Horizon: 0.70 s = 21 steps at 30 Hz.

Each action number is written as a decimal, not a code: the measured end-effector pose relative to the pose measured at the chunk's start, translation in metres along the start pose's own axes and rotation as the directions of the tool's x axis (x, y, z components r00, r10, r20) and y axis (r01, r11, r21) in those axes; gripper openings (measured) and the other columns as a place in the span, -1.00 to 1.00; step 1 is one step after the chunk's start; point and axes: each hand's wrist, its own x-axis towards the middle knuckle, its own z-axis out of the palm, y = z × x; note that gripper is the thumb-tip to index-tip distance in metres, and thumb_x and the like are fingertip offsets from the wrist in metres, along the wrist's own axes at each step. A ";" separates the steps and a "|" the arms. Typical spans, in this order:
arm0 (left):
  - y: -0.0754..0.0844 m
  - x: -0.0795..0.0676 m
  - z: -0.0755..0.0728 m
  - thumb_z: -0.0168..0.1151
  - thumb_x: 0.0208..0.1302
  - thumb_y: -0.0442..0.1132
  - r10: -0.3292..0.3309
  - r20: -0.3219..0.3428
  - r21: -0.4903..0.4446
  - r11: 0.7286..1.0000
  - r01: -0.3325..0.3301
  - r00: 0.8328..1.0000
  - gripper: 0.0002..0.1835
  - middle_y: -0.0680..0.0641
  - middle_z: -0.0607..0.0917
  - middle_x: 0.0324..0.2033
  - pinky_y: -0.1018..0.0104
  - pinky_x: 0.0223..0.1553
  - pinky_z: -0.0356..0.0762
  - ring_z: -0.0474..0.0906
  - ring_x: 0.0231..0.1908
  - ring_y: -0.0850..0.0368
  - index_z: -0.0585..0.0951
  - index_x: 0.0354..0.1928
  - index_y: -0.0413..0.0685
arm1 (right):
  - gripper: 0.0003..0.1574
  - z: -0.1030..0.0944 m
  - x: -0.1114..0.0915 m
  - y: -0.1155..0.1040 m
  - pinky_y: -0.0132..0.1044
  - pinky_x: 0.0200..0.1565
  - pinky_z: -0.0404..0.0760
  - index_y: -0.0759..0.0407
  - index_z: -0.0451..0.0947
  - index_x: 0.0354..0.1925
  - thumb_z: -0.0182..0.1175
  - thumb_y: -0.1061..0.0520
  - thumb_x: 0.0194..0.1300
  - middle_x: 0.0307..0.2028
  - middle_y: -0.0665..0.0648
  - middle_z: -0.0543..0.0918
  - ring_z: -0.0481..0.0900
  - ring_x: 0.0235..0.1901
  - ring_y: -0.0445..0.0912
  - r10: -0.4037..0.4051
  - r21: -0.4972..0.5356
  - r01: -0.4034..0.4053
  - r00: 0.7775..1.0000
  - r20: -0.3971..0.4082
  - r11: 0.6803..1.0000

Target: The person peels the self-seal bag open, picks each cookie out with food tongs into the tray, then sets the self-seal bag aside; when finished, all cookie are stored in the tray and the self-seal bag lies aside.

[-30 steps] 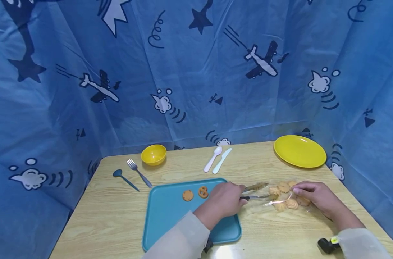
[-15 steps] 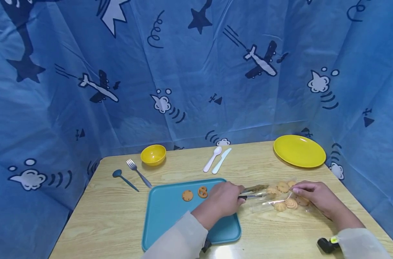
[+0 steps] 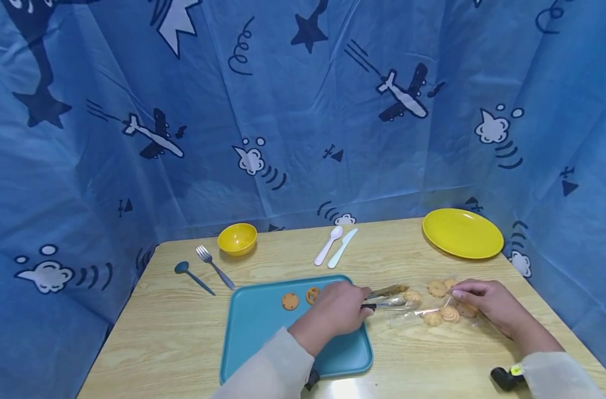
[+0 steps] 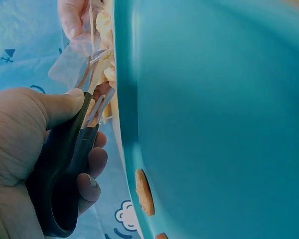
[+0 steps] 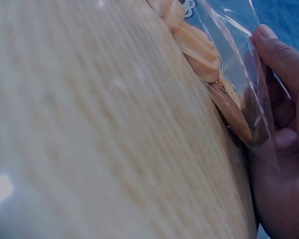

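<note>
In the head view my left hand [image 3: 337, 310], above the tray's right side, holds tongs with a black handle [image 4: 62, 174] and metal arms. Their tips [image 3: 396, 290] reach into the mouth of a clear plastic bag [image 3: 405, 320], and a pale cookie [image 3: 412, 297] sits between them. Several more cookies [image 3: 449, 314], some swirled, lie farther inside. At the bag's right end my right hand [image 3: 492, 307] pinches the film between thumb and fingers; the right wrist view shows this film and a swirled cookie [image 5: 199, 52] up close.
The blue tray [image 3: 258, 343] carries a round cookie [image 3: 290, 301] and a pretzel-shaped one [image 3: 311, 295]. Behind are a yellow bowl [image 3: 237, 239], fork [image 3: 215, 267], dark spoon [image 3: 194, 277], pink spoon [image 3: 327, 246], pale knife [image 3: 342, 249] and yellow plate [image 3: 462, 233].
The left hand and tongs have drawn slightly left, bringing the gripped cookie away from the others toward the bag's mouth. The right hand keeps its place on the bag.
</note>
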 end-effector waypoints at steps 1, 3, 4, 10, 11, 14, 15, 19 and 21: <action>0.000 0.001 0.001 0.15 0.47 0.19 0.001 0.005 -0.003 1.000 -0.001 1.000 -0.49 0.15 0.58 -0.60 0.34 -0.47 0.43 0.48 -0.53 0.26 0.53 0.38 0.32 | -0.50 0.000 0.000 0.000 -0.52 -0.03 0.57 0.34 0.68 0.09 0.30 -0.04 0.43 -0.08 -0.19 0.71 0.56 -0.09 -0.45 -0.002 0.005 0.002 1.000 -0.001 1.000; 0.001 0.002 0.003 0.14 0.47 0.19 0.001 0.008 -0.008 1.000 -0.001 1.000 -0.50 0.15 0.52 -0.65 0.35 -0.47 0.41 0.44 -0.56 0.26 0.52 0.39 0.33 | -0.51 0.001 -0.001 0.001 -0.52 -0.04 0.57 0.35 0.68 0.09 0.30 -0.03 0.43 -0.09 -0.21 0.70 0.57 -0.10 -0.45 -0.004 0.010 0.004 1.000 -0.003 1.000; 0.001 0.002 0.003 0.14 0.48 0.18 0.000 0.010 -0.011 1.000 0.000 1.000 -0.50 0.15 0.51 -0.66 0.34 -0.47 0.41 0.44 -0.57 0.26 0.52 0.38 0.33 | -0.51 0.002 -0.002 0.001 -0.52 -0.04 0.57 0.35 0.68 0.09 0.30 -0.02 0.43 -0.09 -0.21 0.70 0.56 -0.09 -0.45 -0.004 0.010 0.004 1.000 -0.004 1.000; -0.001 0.001 0.005 0.16 0.47 0.18 -0.011 0.007 -0.004 1.000 0.011 1.000 -0.50 0.15 0.60 -0.57 0.34 -0.46 0.43 0.47 -0.51 0.27 0.53 0.38 0.34 | -0.50 0.003 -0.002 0.001 -0.52 -0.03 0.57 0.32 0.69 0.09 0.31 -0.06 0.42 -0.06 -0.14 0.71 0.56 -0.09 -0.44 0.014 -0.007 -0.014 1.000 -0.001 1.000; -0.001 0.001 0.005 0.16 0.47 0.18 -0.012 0.008 -0.003 1.000 0.012 1.000 -0.50 0.15 0.61 -0.56 0.34 -0.46 0.43 0.48 -0.51 0.27 0.53 0.38 0.35 | -0.49 0.003 -0.002 0.001 -0.52 -0.04 0.56 0.30 0.69 0.09 0.30 -0.07 0.42 -0.05 -0.12 0.70 0.55 -0.09 -0.45 0.016 -0.020 -0.016 1.000 -0.001 1.000; -0.001 0.000 0.003 0.16 0.46 0.19 -0.006 0.008 -0.003 1.000 0.006 1.000 -0.49 0.15 0.60 -0.57 0.34 -0.46 0.43 0.47 -0.50 0.28 0.52 0.39 0.32 | -0.48 0.001 -0.002 0.001 -0.54 -0.04 0.55 0.26 0.70 0.10 0.30 -0.10 0.42 -0.01 -0.05 0.71 0.54 -0.09 -0.47 0.021 -0.049 -0.021 1.000 -0.003 0.999; -0.001 0.001 0.003 0.15 0.46 0.20 0.001 0.007 -0.001 1.000 -0.001 1.000 -0.48 0.16 0.60 -0.57 0.34 -0.47 0.43 0.47 -0.51 0.28 0.52 0.39 0.31 | -0.48 0.001 -0.002 0.001 -0.54 -0.05 0.54 0.25 0.70 0.10 0.30 -0.11 0.42 0.01 -0.03 0.70 0.53 -0.09 -0.48 0.019 -0.059 -0.020 1.000 -0.004 0.998; 0.000 0.004 0.004 0.15 0.46 0.21 0.023 -0.007 0.005 1.000 -0.023 1.000 -0.48 0.17 0.61 -0.56 0.35 -0.47 0.43 0.45 -0.53 0.29 0.53 0.38 0.30 | -0.48 0.000 -0.002 0.001 -0.57 -0.04 0.52 0.24 0.70 0.10 0.29 -0.12 0.42 0.02 -0.01 0.71 0.52 -0.08 -0.50 0.002 -0.078 -0.003 1.000 -0.011 0.997; 0.000 0.005 0.005 0.14 0.47 0.21 0.026 -0.008 0.010 1.000 -0.026 1.000 -0.49 0.17 0.62 -0.55 0.35 -0.46 0.43 0.46 -0.52 0.29 0.53 0.37 0.31 | -0.49 0.000 -0.001 0.001 -0.57 -0.04 0.52 0.23 0.71 0.10 0.29 -0.12 0.43 0.01 -0.01 0.72 0.52 -0.08 -0.51 -0.006 -0.083 0.005 1.000 -0.013 0.996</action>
